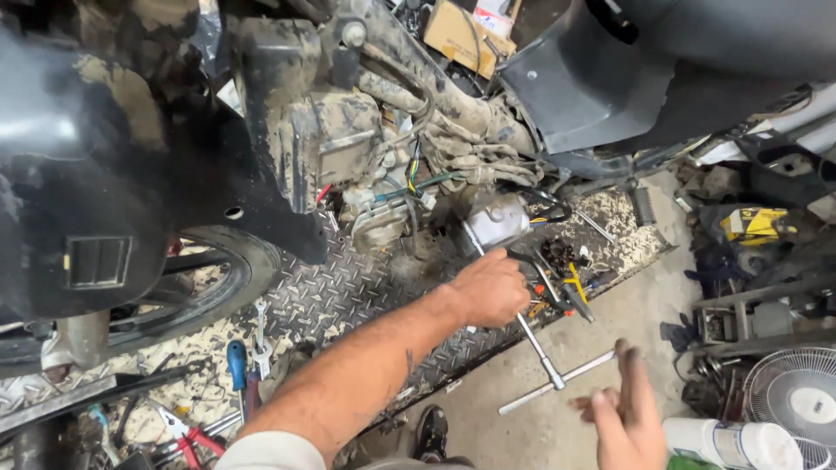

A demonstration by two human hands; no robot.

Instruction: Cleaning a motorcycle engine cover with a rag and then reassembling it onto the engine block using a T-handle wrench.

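Observation:
My left hand (492, 287) is closed around the shaft of a long metal T-handle wrench (542, 355). The shaft's far end points into the muddy engine (383, 165) of a motorcycle, by a silver cover (496, 218). The wrench's crossbar (570, 376) sticks out toward me over the concrete floor. My right hand (623, 418) hovers just beyond the crossbar's right end with its fingers spread, holding nothing.
The bike stands on a diamond-plate ramp (322, 296), its black fairing (96, 165) and tyre (218, 287) at left. On the ramp lie a spanner (260, 335), a blue-handled screwdriver (237, 365) and red pliers (187, 435). More tools (562, 278) lie beside my left hand. A fan (797, 405) and white can (731, 444) are at bottom right.

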